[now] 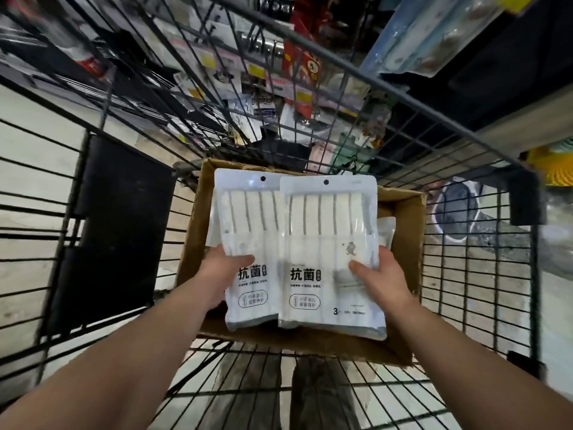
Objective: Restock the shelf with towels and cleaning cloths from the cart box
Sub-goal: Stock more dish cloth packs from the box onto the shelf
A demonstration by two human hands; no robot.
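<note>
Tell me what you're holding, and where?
Left hand grips left towel pack by its left edge; right hand grips right towel pack by its right edge.

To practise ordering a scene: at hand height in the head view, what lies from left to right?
Black panel, left hand, left towel pack, right towel pack, right hand, cardboard box wall, wire cart side.

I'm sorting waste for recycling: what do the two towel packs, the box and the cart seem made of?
Left towel pack and right towel pack: glossy plastic film, white with clear windows showing the towels. Box: matte brown cardboard, likely corrugated, with creased flaps. Cart: thin dark bars, probably painted metal wire.
</note>
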